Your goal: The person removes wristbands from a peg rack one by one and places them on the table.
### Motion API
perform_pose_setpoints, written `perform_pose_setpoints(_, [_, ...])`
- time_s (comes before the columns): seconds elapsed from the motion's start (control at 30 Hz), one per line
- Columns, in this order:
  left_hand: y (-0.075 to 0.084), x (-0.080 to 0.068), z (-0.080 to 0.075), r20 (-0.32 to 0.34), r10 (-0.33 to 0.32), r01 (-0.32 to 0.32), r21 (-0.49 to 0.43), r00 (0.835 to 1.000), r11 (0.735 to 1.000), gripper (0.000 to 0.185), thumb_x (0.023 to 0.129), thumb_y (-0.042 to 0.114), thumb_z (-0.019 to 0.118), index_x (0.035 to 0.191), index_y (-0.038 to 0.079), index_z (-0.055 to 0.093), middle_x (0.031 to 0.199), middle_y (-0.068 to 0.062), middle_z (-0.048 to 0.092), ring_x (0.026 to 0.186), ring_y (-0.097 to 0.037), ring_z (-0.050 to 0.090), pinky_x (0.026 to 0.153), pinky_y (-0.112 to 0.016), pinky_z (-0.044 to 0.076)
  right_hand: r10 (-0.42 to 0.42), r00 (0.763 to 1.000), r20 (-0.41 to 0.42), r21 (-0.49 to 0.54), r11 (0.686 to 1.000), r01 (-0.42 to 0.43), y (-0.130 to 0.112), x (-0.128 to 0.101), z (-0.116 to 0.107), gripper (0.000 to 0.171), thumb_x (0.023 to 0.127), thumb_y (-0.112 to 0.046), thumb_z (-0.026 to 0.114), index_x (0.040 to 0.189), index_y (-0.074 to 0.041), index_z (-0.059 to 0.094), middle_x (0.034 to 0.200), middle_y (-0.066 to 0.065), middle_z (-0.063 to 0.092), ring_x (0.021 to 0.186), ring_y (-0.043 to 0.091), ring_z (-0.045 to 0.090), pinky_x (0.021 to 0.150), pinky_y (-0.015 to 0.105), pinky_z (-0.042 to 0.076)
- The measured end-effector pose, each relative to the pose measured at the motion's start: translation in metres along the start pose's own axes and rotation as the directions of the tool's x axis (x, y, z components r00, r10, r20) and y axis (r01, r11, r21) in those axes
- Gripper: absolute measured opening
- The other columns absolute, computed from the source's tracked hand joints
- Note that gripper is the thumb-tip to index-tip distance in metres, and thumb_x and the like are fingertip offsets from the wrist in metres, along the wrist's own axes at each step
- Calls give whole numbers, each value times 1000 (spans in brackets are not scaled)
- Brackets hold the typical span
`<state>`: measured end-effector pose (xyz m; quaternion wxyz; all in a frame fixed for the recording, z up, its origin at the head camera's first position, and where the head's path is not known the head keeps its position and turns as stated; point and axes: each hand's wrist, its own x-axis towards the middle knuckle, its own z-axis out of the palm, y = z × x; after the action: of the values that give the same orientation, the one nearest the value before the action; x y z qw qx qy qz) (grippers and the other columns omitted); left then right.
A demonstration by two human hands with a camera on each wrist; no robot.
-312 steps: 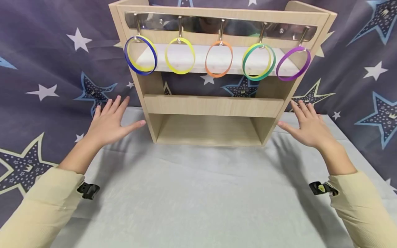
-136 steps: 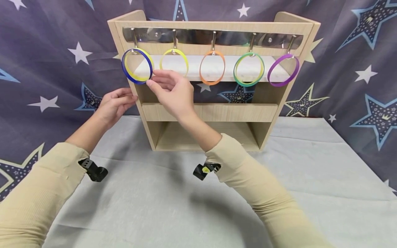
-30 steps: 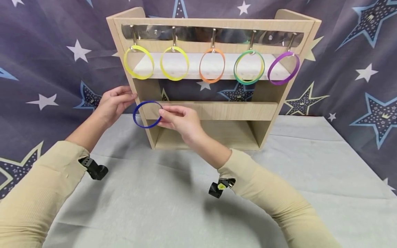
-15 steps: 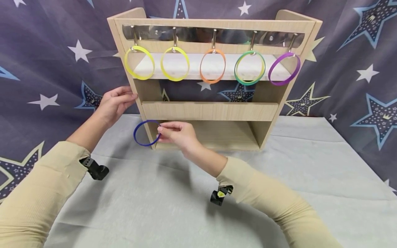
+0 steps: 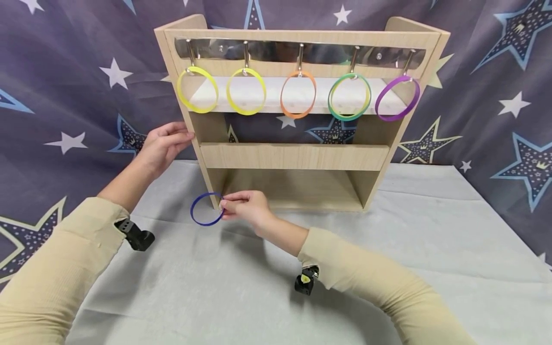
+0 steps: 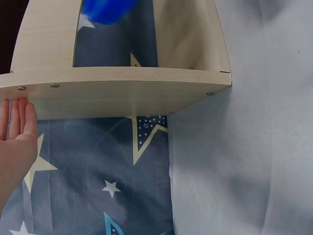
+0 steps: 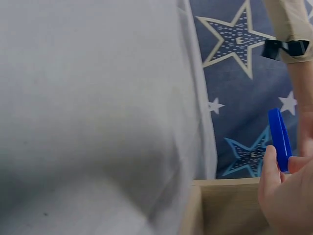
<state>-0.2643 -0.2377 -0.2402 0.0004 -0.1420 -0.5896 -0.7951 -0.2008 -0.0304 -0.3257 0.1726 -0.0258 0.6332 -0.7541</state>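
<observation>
Blue ring (image 5: 206, 209) sits low and left of centre in the head view, pinched at its right edge by the fingers (image 5: 227, 205) of the right hand (image 5: 246, 208); the hoop extends leftward from them, standing roughly upright just above the grey surface (image 5: 241, 287) beside the lower left corner of the wooden rack (image 5: 293, 155). The left hand (image 5: 161, 146) lies further up, its relaxed fingers resting flat against the rack's left side, holding nothing. In the right wrist view only a short edge-on piece of the ring (image 7: 279, 139) shows, and whether its bottom touches the surface cannot be told.
</observation>
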Motion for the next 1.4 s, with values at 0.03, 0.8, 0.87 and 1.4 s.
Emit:
perform_pose_setpoints(0.03, [0, 0, 0, -1, 0, 0, 2, 1000, 1000, 18, 89, -7, 56, 92, 6, 68, 89, -1, 70, 87, -9, 66, 84, -16, 54, 8, 1000, -3, -12, 1000, -8, 3, 0, 0, 21, 86, 4, 67, 105, 11, 67, 107, 33, 67, 56, 10, 66, 77, 36, 61])
perform_pose_setpoints(0.8, [0, -1, -3, -7, -11, 11, 27, 1000, 1000, 16, 90, -4, 58, 95, 7, 68, 93, 0, 70, 90, -8, 66, 84, -15, 54, 144, 988, -57, -158, 976, -151, 56, 5, 10, 14, 84, 1, 70, 96, 8, 69, 81, 18, 72, 63, 17, 71, 69, 29, 61])
perform_pose_setpoints(0.87, [0, -1, -2, -4, -9, 9, 36, 1000, 999, 15, 90, -3, 58, 95, 8, 68, 93, 0, 70, 90, -8, 66, 85, -15, 54, 135, 989, -67, -189, 971, -145, 57, 5, 10, 13, 84, 0, 70, 96, 6, 70, 80, 17, 72, 64, 19, 72, 68, 28, 61])
perform_pose_setpoints(1.4, [0, 0, 0, -17, -16, 17, 33, 1000, 999, 15, 90, -3, 58, 95, 8, 67, 95, 1, 69, 91, -8, 65, 86, -15, 52, 63, 991, -114, -284, 954, -93, 60, 3, 7, 11, 83, 2, 70, 92, 8, 70, 83, 21, 73, 68, 27, 74, 62, 26, 60])
